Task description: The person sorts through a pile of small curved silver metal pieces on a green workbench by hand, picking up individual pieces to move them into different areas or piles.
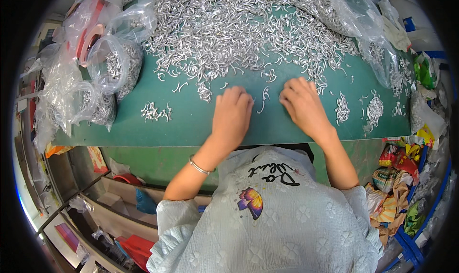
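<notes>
A wide heap of small curved silvery metal pieces (pixel 210 38) covers the far part of the green tabletop (pixel 181 129). My left hand (pixel 233 111) is over the table's near middle, fingers curled downward; whatever its fingertips hold, if anything, is hidden. Just beyond it lies a small cluster of pieces (pixel 204 92). My right hand (pixel 302 100) sits to the right, fingers bent in and close together at the near edge of the heap; its fingertips are hidden too. Between the hands, a few loose pieces (pixel 264 98) rest on the green surface.
Small separate piles lie at the left (pixel 156 111) and right (pixel 374 111). Clear plastic bags of pieces (pixel 126 67) stand at the left, with another bag (pixel 356 14) at the far right. Below the table are a shelf (pixel 124 191) and coloured packages (pixel 389 187).
</notes>
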Demonstrator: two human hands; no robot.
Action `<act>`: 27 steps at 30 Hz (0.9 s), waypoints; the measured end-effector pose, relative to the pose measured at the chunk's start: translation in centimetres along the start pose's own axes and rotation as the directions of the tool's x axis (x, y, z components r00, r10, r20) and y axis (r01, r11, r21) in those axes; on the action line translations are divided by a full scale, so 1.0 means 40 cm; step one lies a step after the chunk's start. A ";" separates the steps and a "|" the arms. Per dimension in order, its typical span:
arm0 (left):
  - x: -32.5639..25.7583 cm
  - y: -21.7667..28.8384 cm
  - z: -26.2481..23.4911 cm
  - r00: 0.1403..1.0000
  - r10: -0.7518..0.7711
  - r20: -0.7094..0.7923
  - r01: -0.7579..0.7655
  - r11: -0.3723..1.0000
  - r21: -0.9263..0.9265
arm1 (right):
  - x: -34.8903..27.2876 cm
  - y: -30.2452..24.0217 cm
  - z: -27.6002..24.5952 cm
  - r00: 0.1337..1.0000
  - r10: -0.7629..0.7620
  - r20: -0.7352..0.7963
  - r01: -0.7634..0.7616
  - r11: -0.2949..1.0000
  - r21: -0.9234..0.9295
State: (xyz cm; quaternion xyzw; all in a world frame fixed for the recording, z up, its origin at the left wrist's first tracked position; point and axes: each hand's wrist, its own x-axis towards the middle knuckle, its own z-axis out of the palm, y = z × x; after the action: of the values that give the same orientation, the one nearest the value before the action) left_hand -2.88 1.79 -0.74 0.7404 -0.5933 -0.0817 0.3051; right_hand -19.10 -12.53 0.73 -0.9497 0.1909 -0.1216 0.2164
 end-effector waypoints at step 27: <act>-0.108 0.075 0.053 0.996 -0.065 -0.069 0.048 0.973 -0.225 | -0.004 0.012 0.013 1.000 -0.008 -0.027 0.008 1.000 0.004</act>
State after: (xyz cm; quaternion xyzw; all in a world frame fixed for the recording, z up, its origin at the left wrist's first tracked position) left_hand -7.61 4.73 -1.82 0.7205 -0.5473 -0.1283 0.4060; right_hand -19.22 -12.69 0.04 -0.9483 0.1899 -0.1356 0.2153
